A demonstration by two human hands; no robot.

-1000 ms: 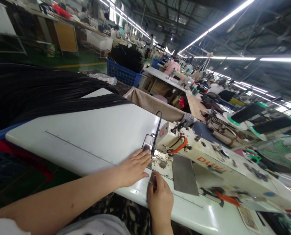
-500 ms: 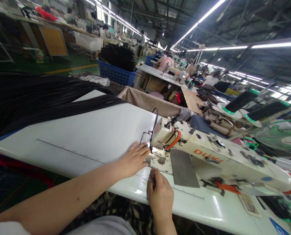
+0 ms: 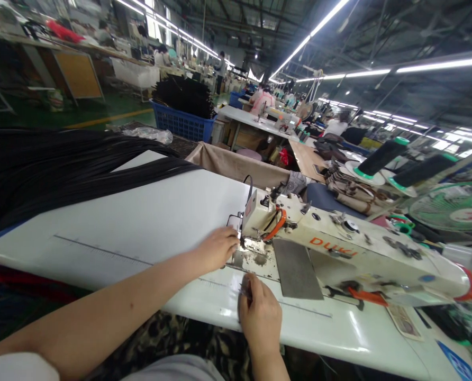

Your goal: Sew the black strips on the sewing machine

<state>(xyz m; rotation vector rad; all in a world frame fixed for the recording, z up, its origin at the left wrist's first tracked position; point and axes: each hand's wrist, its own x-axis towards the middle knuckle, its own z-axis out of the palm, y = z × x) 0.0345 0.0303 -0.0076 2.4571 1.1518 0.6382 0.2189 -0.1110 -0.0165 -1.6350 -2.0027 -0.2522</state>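
The cream sewing machine (image 3: 299,227) has its needle end above a worn metal plate (image 3: 259,259). Beside the presser foot, my left hand (image 3: 218,248) is closed, its fingertips drawn together at the needle area; whatever they pinch is too small to make out. Closer to the table's front edge, my right hand (image 3: 261,312) rests on the white tabletop (image 3: 204,201). Its fingers are curled round a small dark, thin-tipped tool (image 3: 245,290), mostly hidden in the grip.
Long black strips (image 3: 61,169) lie heaped over the table's left side. A beige cloth-lined bin (image 3: 236,161) stands behind the table. Thread cones (image 3: 382,157) and a green fan (image 3: 454,209) are at the right. A blue crate (image 3: 184,120) holds black pieces farther back.
My left hand went from lying flat with fingers stretched to a bunched pinch near the needle. My right hand stays nearly in place. The camera view has shifted slightly.
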